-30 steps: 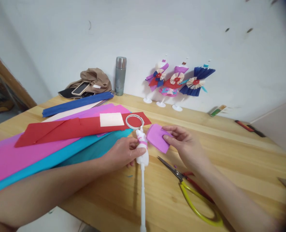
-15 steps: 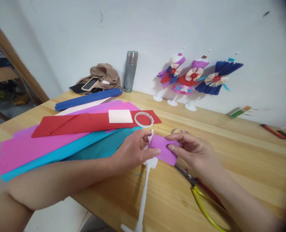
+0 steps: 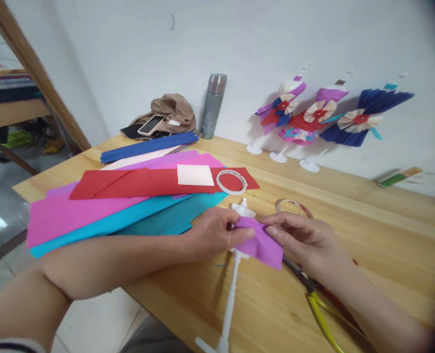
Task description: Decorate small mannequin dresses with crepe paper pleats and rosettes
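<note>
A small piece of purple crepe paper (image 3: 263, 247) is pinched between both hands. My left hand (image 3: 215, 233) grips its left upper edge between thumb and fingers. My right hand (image 3: 305, 240) pinches the upper right part, and the paper's lower corner hangs free. Behind the paper lies or leans a small white mannequin stand (image 3: 232, 294); its torso is mostly covered, while the neck and the pole show. Scissors (image 3: 318, 314) with yellow handles lie below my right hand, partly hidden by the forearm.
Red (image 3: 155, 184), pink, blue and teal paper sheets are stacked left, topped by a cream piece (image 3: 195, 175) and a tape roll (image 3: 231, 182). Behind stand a flask (image 3: 213, 108), a brown cap (image 3: 173, 113) with a phone (image 3: 151, 125), and three dressed mini mannequins (image 3: 318, 115).
My left fingers have closed on the purple paper, which now spreads lower in front of the mannequin. The view has shifted, so the table things appear farther right.
</note>
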`<move>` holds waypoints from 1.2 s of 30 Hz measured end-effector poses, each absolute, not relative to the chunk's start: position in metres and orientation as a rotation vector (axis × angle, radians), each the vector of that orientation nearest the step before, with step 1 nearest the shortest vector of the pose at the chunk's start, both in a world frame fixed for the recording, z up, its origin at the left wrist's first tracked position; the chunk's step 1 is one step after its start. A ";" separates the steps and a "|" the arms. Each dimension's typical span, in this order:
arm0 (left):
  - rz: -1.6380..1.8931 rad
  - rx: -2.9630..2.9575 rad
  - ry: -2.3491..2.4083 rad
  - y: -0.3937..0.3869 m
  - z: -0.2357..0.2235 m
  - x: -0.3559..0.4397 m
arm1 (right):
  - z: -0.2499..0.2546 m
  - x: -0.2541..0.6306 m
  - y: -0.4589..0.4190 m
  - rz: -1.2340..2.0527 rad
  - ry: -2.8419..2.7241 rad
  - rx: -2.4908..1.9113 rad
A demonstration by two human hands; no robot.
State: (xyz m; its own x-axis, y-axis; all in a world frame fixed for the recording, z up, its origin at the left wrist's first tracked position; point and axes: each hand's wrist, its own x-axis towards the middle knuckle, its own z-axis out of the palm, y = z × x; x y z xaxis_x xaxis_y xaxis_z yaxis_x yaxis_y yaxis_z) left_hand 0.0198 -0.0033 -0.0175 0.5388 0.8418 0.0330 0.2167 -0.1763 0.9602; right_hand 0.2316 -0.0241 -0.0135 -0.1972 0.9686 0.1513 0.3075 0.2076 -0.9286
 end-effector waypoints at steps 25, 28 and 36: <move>1.588 2.228 1.393 0.060 -0.003 -0.022 | -0.005 0.245 -0.012 0.732 -2.033 -1.443; 1.344 2.485 1.320 0.059 -0.012 -0.021 | -0.005 0.244 -0.013 0.683 -2.081 -1.452; 0.564 2.685 1.039 0.048 -0.021 -0.011 | 0.006 0.204 -0.046 0.670 -2.574 -1.359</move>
State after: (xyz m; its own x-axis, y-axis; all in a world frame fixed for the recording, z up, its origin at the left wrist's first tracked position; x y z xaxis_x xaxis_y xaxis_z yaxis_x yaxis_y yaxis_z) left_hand -0.0106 0.0479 -0.0207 0.6786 0.6810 0.2750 0.6015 -0.7302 0.3240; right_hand 0.2043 -0.0459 0.0055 -0.5764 0.8142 -0.0696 0.7449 0.4885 -0.4544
